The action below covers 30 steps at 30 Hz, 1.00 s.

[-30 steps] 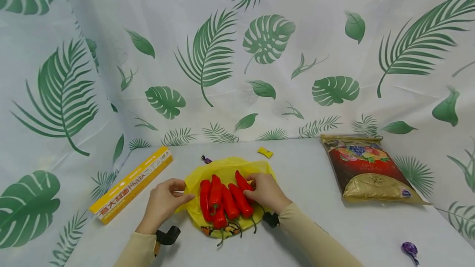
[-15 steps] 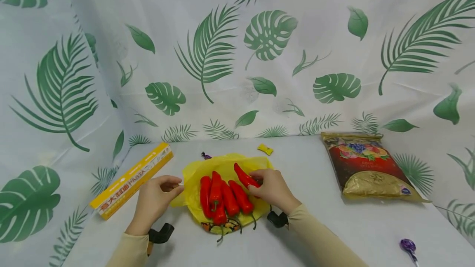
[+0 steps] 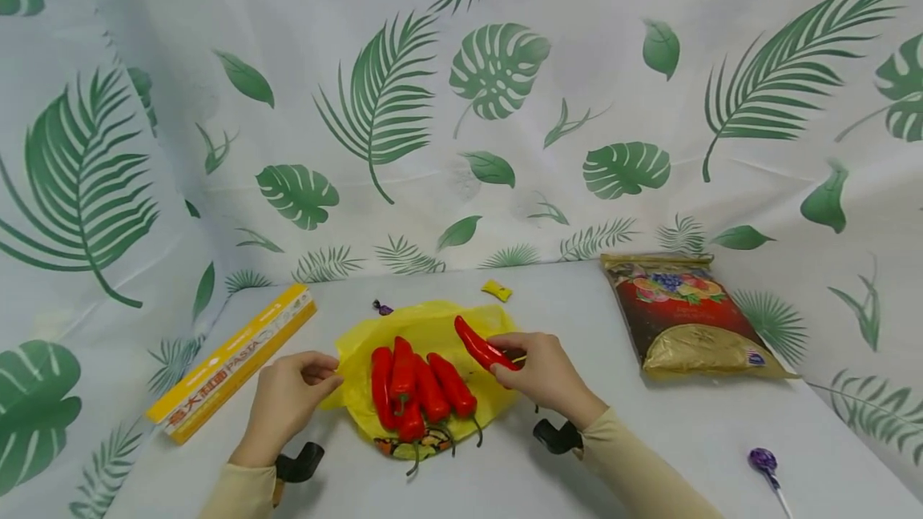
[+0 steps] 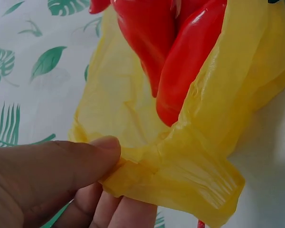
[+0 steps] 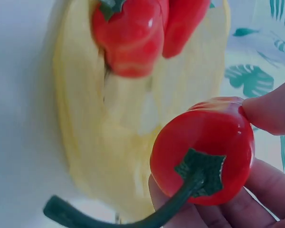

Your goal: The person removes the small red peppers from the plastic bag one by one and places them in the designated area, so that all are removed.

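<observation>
Now the right hand [image 3: 544, 371] holds one red pepper [image 3: 481, 347] between thumb and fingers, lifted a little above the yellow bag [image 3: 433, 327]. Its green stem [image 5: 133, 216] points toward the wrist. Meanwhile the left hand [image 3: 288, 399] pinches the left edge of the bag. Four other red peppers [image 3: 418, 383] lie on the bag, in the middle of the table [image 3: 649, 439]. A pasta box [image 3: 231, 359] lies at the left.

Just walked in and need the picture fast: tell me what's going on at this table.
A person sits at the white table. Their right hand holds one red pepper lifted off the pile of red peppers on a yellow plastic bag. Their left hand pinches the bag's left edge. A yellow pasta box, a snack bag and a purple lollipop lie nearby.
</observation>
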### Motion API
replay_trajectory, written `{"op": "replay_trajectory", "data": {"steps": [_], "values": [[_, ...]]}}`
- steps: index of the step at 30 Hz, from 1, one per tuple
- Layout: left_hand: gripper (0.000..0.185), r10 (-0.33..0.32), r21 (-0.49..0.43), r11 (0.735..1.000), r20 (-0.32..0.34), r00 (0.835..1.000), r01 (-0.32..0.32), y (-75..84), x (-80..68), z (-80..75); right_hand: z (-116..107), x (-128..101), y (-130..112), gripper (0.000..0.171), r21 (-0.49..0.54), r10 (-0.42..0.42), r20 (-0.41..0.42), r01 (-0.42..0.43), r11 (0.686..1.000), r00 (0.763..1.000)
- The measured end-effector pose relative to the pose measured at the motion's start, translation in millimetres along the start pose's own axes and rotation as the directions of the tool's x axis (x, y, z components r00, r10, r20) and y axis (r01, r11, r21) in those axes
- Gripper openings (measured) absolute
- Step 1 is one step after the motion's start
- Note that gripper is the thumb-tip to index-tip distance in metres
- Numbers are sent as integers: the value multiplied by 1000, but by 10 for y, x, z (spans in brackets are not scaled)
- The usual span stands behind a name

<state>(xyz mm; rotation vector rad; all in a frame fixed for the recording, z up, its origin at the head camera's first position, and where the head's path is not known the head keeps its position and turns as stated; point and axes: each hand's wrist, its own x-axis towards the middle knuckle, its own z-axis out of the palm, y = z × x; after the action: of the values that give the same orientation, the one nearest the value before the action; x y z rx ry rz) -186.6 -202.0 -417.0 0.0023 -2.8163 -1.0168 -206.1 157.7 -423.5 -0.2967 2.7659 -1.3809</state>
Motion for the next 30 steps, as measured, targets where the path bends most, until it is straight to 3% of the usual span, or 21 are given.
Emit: {"op": "replay_trajectory", "data": {"steps": [7,15,23,30], "values": [[16,-7,-5,1000,0,1000,7,-36,2,-41,-258,-130,98,37,2,40,-35,-40,999,999],[15,-28,-11,1000,50,998,29,-16,-1,-28,-570,-270,464,41,-108,78,-119,-90,990,990],[15,-43,-10,999,108,993,44,-31,17,8,-713,-309,768,38,-291,148,-161,-190,938,976],[16,-38,-25,999,116,993,41,-10,22,37,-777,-337,847,38,-345,163,-176,-216,914,971]]}}
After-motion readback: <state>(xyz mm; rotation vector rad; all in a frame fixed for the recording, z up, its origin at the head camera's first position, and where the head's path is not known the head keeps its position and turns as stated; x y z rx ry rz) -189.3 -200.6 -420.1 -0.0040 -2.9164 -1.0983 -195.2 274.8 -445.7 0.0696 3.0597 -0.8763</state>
